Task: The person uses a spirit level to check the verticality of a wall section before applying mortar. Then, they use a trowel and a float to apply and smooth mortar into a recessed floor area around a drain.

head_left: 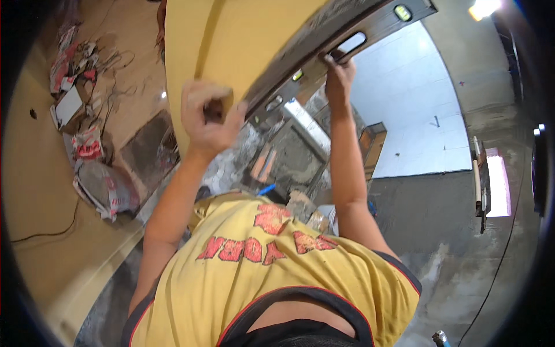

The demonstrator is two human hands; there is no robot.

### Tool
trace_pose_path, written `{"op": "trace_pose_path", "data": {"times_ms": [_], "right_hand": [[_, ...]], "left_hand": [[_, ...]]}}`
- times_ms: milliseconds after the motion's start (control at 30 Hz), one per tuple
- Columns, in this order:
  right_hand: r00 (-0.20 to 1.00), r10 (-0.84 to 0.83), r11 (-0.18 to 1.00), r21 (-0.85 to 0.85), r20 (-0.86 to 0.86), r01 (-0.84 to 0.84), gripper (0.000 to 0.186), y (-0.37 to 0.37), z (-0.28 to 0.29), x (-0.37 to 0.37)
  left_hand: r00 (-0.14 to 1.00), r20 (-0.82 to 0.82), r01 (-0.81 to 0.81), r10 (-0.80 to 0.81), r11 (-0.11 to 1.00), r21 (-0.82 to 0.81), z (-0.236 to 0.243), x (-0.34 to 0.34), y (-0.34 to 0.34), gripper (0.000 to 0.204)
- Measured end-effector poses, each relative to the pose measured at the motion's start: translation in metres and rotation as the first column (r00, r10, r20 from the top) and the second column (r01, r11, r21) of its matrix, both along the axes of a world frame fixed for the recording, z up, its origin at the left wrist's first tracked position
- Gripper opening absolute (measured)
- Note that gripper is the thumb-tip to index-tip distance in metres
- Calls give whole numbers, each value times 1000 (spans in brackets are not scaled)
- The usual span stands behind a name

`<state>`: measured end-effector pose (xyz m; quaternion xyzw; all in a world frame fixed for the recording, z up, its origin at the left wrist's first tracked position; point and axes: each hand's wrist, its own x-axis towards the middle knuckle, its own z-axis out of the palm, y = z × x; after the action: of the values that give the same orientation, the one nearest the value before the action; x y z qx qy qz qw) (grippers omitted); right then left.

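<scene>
Across the upper middle of the frame, the long spirit level [378, 28] slants from the upper right down toward the centre, alongside the yellow surface [248, 40]. Your right hand [340, 81] grasps it beside the long oval slot [352, 43], thumb near the slot's lower end. Your left hand [211, 118] is curled at the level's lower-left stretch, thumb side close against it; you cannot tell from here whether it truly grips or only steadies.

Expect the level to feel stiff and fairly light for its length, though its reach probably makes the far end swing if you hold it at one point only. Its edges look smeared with something like dried mortar (gritty more than slick, most likely), so wipe your grip if it slides. The slot is your best hold: hook your fingers through it and keep the other hand well apart, lower down the body. Treat the greenish vial [403, 13] near the upper-right end as the fragile part; keep your fingers and any knocks off it.
</scene>
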<state>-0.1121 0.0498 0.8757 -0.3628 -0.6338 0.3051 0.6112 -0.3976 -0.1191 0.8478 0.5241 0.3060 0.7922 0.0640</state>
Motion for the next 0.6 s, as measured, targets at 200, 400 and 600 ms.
{"op": "trace_pose_path", "data": {"times_ms": [200, 400, 600], "right_hand": [[974, 77, 979, 167, 213, -114, 19, 4, 6, 22], [987, -158, 987, -23, -36, 157, 17, 0, 38, 64], [959, -244, 957, -196, -142, 214, 25, -19, 60, 91]], "left_hand": [[939, 318, 230, -129, 925, -303, -11, -15, -37, 10], [908, 411, 219, 80, 746, -629, -103, -34, -80, 28], [941, 337, 314, 32, 290, -904, -195, 12, -138, 45]]}}
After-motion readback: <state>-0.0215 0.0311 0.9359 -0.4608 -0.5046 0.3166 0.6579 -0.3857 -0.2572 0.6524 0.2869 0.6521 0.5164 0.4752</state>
